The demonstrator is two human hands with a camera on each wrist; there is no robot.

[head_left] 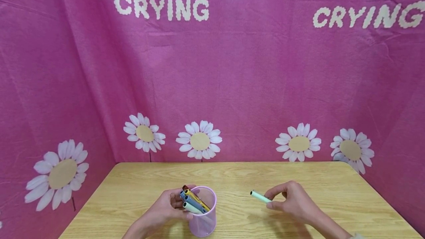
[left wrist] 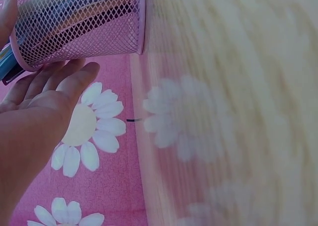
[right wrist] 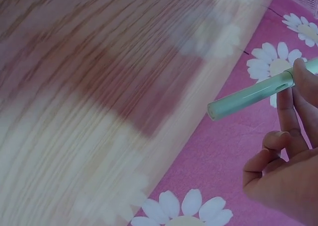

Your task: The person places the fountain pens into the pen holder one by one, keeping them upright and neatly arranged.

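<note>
A pink mesh pen cup (head_left: 203, 226) stands on the table at the lower middle of the head view. Several pens (head_left: 194, 200) lean out over its left rim, in yellow, blue, pale green and dark red. My left hand (head_left: 167, 205) holds the cup from the left, with the thumb in front and the fingers behind. In the left wrist view the mesh cup (left wrist: 79, 27) lies between the thumb and the fingers (left wrist: 74, 82). To the right, my right hand (head_left: 293, 202) pinches a mint green pen (head_left: 260, 196) above the table. The pen (right wrist: 251, 94) slants between thumb and fingertips in the right wrist view.
The wooden table (head_left: 232, 176) reaches back to a pink curtain (head_left: 232, 84) printed with daisies and white letters. The curtain also stands along the left and right sides. The table's far edge runs across behind both hands.
</note>
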